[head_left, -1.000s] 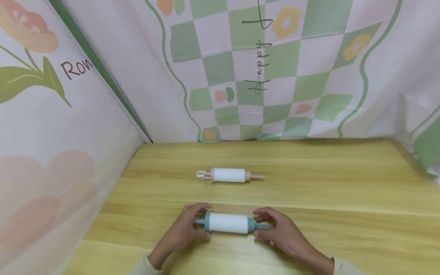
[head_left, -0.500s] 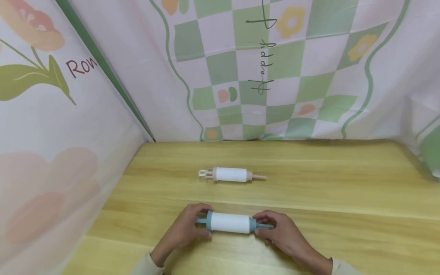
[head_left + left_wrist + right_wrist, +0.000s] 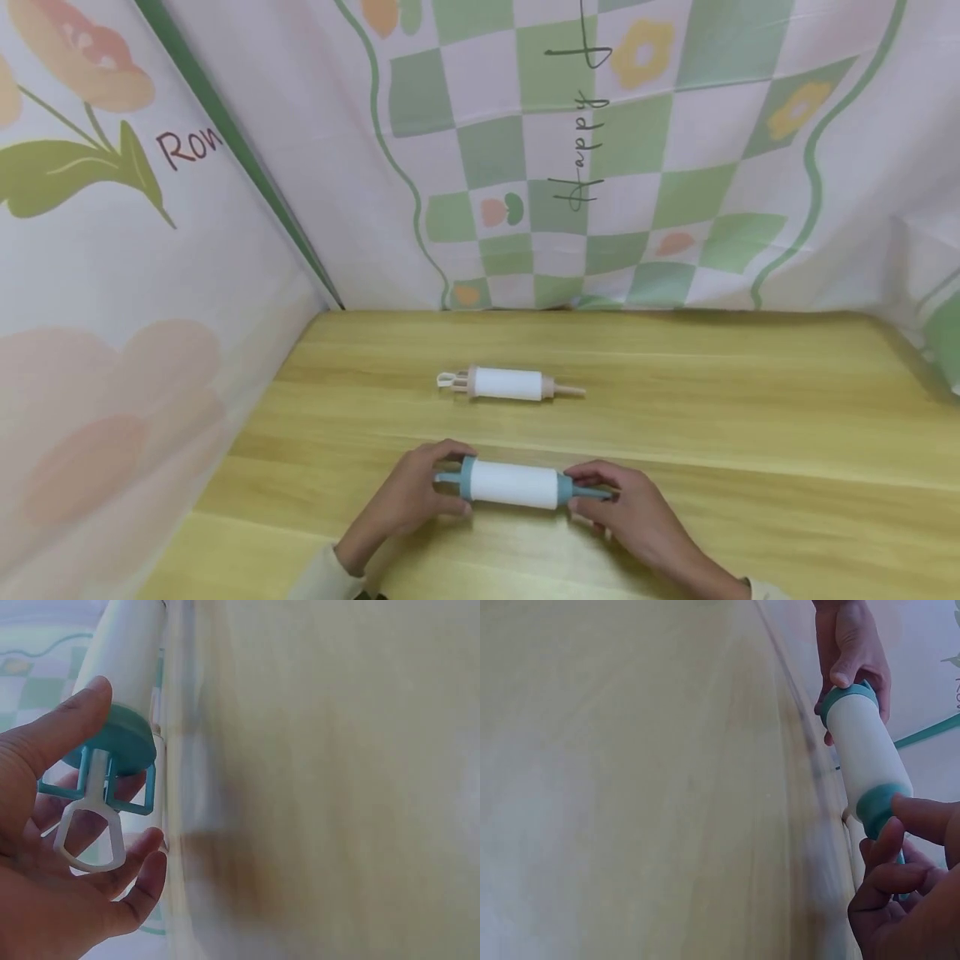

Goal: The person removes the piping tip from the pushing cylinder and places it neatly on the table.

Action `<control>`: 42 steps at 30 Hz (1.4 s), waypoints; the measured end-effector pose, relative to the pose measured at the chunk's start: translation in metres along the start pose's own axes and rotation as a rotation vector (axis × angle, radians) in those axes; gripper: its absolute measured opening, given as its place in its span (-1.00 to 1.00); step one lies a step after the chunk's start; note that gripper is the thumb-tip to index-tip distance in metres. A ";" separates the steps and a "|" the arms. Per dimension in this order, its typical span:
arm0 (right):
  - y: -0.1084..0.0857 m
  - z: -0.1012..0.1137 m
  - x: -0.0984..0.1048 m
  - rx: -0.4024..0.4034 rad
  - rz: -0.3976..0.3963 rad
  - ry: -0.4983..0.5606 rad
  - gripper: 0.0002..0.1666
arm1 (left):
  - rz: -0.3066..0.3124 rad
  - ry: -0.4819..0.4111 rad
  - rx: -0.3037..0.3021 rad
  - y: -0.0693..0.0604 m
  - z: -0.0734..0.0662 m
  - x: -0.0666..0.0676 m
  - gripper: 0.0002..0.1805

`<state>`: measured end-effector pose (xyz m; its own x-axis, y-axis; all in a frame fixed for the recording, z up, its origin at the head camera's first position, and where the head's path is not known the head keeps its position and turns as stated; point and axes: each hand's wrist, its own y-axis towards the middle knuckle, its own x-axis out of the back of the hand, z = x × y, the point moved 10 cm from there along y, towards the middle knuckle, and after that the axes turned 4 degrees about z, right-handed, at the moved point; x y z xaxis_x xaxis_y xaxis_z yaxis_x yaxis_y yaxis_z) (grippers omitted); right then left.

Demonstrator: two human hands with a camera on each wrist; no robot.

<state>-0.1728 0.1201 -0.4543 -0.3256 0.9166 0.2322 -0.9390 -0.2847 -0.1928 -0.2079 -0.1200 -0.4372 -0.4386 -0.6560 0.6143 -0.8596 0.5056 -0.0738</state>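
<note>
A syringe-shaped white cylinder with teal ends (image 3: 514,485) lies crosswise between my hands, just over or on the table. My left hand (image 3: 411,490) grips its left collar, the thumb on the rim and the fingers behind. In the left wrist view, teal side loops and a white pull ring (image 3: 112,838) stick out from that end. With thumb and fingertips my right hand (image 3: 633,508) pinches the tapered teal cap (image 3: 881,806) at the other end. A thin teal tip (image 3: 592,493) runs past those fingers.
Farther back on the wooden table (image 3: 750,400) lies a similar syringe-shaped cylinder with beige ends (image 3: 507,384), its thin tip pointing right. Printed cloth (image 3: 622,167) hangs along the back, and another patterned sheet (image 3: 90,275) closes off the left side.
The right hand's fingers have closed in on the teal cap. Both hands and the teal-ended cylinder have shifted slightly right in view, as has the whole scene.
</note>
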 end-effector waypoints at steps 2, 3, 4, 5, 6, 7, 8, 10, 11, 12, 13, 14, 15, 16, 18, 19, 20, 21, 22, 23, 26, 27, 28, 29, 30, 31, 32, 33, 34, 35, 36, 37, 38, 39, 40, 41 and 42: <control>-0.001 0.001 0.003 0.004 -0.005 0.005 -0.51 | -0.001 -0.017 0.001 0.001 -0.002 0.000 -0.30; -0.001 0.002 0.004 0.008 -0.010 0.004 -0.51 | -0.002 -0.028 0.001 0.002 -0.003 0.000 -0.30; -0.001 0.003 0.006 0.011 -0.015 0.002 -0.51 | -0.003 -0.040 -0.003 0.002 -0.004 0.000 -0.30; -0.001 0.003 0.008 0.014 -0.022 -0.002 -0.52 | -0.004 -0.052 -0.008 0.003 -0.005 0.000 -0.31; -0.002 0.004 0.010 0.018 -0.030 -0.004 -0.52 | -0.003 -0.068 -0.016 0.004 -0.007 -0.001 -0.32; -0.002 0.005 0.012 0.020 -0.039 -0.007 -0.53 | -0.004 -0.082 -0.022 0.005 -0.009 -0.001 -0.32; -0.003 0.006 0.014 0.023 -0.048 -0.009 -0.53 | -0.004 -0.095 -0.030 0.006 -0.011 0.000 -0.33; -0.005 0.007 0.018 0.021 -0.072 0.001 -0.54 | 0.000 -0.127 -0.040 0.007 -0.014 0.000 -0.34; -0.006 0.008 0.020 0.019 -0.083 0.010 -0.53 | 0.002 -0.143 -0.042 0.008 -0.015 0.000 -0.35; -0.007 0.009 0.022 0.016 -0.094 0.018 -0.53 | 0.007 -0.160 -0.045 0.009 -0.016 0.000 -0.35; -0.009 0.009 0.024 0.012 -0.103 0.029 -0.52 | 0.012 -0.176 -0.048 0.010 -0.018 0.000 -0.34; -0.010 0.009 0.025 0.003 -0.114 0.041 -0.52 | 0.016 -0.190 -0.054 0.011 -0.020 0.000 -0.34; -0.012 0.009 0.027 -0.004 -0.123 0.049 -0.52 | 0.020 -0.203 -0.060 0.011 -0.022 0.000 -0.33; -0.013 0.010 0.029 -0.007 -0.131 0.053 -0.51 | 0.023 -0.214 -0.069 0.012 -0.024 0.000 -0.32; -0.016 0.011 0.032 -0.013 -0.146 0.061 -0.51 | 0.026 -0.235 -0.092 0.014 -0.029 0.000 -0.31; -0.017 0.011 0.033 -0.015 -0.152 0.069 -0.51 | 0.025 -0.250 -0.103 0.014 -0.031 0.001 -0.31; -0.018 0.011 0.035 -0.017 -0.158 0.075 -0.51 | 0.026 -0.275 -0.112 0.015 -0.033 0.001 -0.32; -0.019 0.012 0.036 -0.010 -0.160 0.079 -0.51 | 0.026 -0.296 -0.120 0.016 -0.034 0.001 -0.32; -0.020 0.012 0.037 -0.005 -0.163 0.083 -0.50 | 0.027 -0.323 -0.126 0.016 -0.035 0.001 -0.32; -0.021 0.013 0.038 0.001 -0.165 0.088 -0.50 | 0.026 -0.344 -0.132 0.017 -0.036 0.000 -0.33; -0.023 0.015 0.042 0.018 -0.177 0.085 -0.49 | 0.028 -0.403 -0.147 0.020 -0.038 -0.002 -0.31; -0.024 0.016 0.043 0.023 -0.183 0.082 -0.50 | 0.027 -0.413 -0.153 0.021 -0.039 -0.003 -0.30; -0.024 0.016 0.044 0.027 -0.188 0.078 -0.50 | 0.027 -0.424 -0.157 0.021 -0.040 -0.004 -0.28; -0.025 0.017 0.045 0.029 -0.194 0.076 -0.51 | 0.026 -0.427 -0.161 0.021 -0.041 -0.004 -0.27; -0.025 0.017 0.046 0.032 -0.198 0.072 -0.51 | 0.025 -0.432 -0.162 0.021 -0.042 -0.004 -0.26; -0.026 0.017 0.047 0.031 -0.201 0.073 -0.51 | 0.026 -0.434 -0.164 0.021 -0.043 -0.004 -0.26; -0.026 0.017 0.047 0.033 -0.201 0.075 -0.51 | 0.027 -0.437 -0.167 0.022 -0.045 -0.005 -0.26; -0.027 0.016 0.048 0.030 -0.202 0.078 -0.51 | 0.028 -0.437 -0.163 0.022 -0.046 -0.005 -0.27; -0.028 0.016 0.048 0.030 -0.204 0.080 -0.50 | 0.027 -0.437 -0.158 0.022 -0.046 -0.005 -0.29; -0.028 0.016 0.049 0.031 -0.208 0.082 -0.50 | 0.026 -0.437 -0.155 0.023 -0.046 -0.005 -0.32; -0.028 0.016 0.050 0.029 -0.209 0.086 -0.49 | 0.024 -0.442 -0.151 0.024 -0.047 -0.006 -0.34; -0.029 0.016 0.051 0.026 -0.211 0.091 -0.49 | 0.019 -0.447 -0.149 0.025 -0.047 -0.006 -0.36; -0.029 0.017 0.052 0.031 -0.212 0.090 -0.49 | 0.012 -0.454 -0.147 0.026 -0.048 -0.006 -0.37; -0.030 0.018 0.053 0.033 -0.215 0.097 -0.49 | 0.004 -0.461 -0.147 0.027 -0.049 -0.005 -0.39; -0.030 0.019 0.054 0.041 -0.219 0.101 -0.49 | -0.004 -0.469 -0.151 0.028 -0.051 -0.005 -0.39; -0.031 0.021 0.055 0.052 -0.219 0.105 -0.50 | -0.011 -0.475 -0.158 0.029 -0.053 -0.005 -0.39; -0.031 0.023 0.056 0.066 -0.216 0.108 -0.51 | -0.018 -0.479 -0.164 0.030 -0.055 -0.005 -0.39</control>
<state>-0.1646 0.1738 -0.4134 -0.1061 0.9817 0.1578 -0.9919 -0.0933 -0.0866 -0.2166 -0.0709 -0.3991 -0.5282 -0.8294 0.1819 -0.8325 0.5480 0.0815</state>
